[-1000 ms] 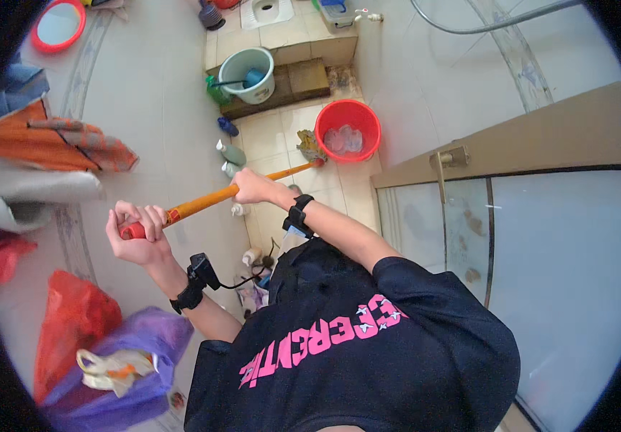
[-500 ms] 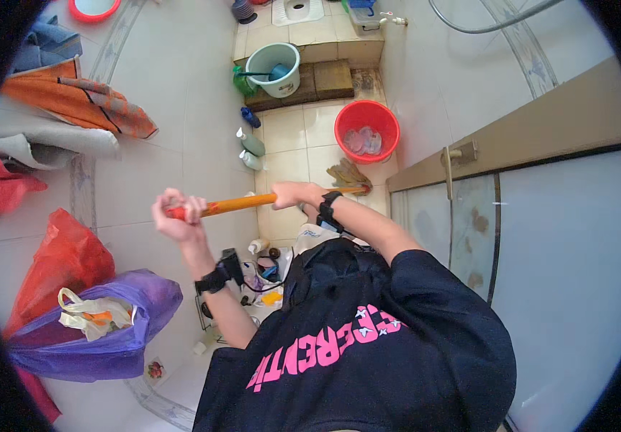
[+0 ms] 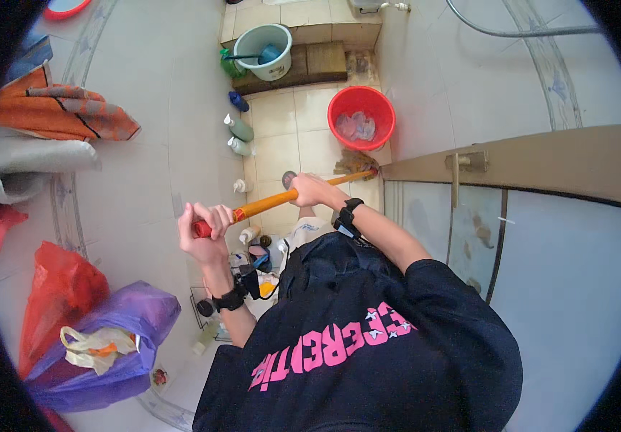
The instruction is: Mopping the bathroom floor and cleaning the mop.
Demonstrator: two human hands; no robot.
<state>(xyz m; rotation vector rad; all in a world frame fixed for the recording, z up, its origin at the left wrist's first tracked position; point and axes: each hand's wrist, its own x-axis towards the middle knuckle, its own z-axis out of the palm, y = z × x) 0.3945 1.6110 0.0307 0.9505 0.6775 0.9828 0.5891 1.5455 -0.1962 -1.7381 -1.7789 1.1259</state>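
A mop with an orange wooden handle [image 3: 265,205] slants across in front of me, its brownish mop head [image 3: 355,163] on the tiled floor by the door frame. Around the handle's red top end my left hand [image 3: 207,232] is closed. Further down the shaft, my right hand [image 3: 314,191] grips it too. Just beyond the mop head stands a red bucket [image 3: 361,88] with crumpled clear plastic inside. Part of the shaft under my right hand is hidden.
A pale bucket [image 3: 281,70] with a blue dipper stands on a brown step [image 3: 325,63]. Several bottles [image 3: 239,128] line the left wall. Red and purple bags [image 3: 137,309] and towels [image 3: 65,108] hang at left. A glass-paned door [image 3: 555,273] is at right.
My left hand has moved right and slightly down with the handle's top end. The mop head has shifted a little right, toward the door frame. The whole view has tilted somewhat.
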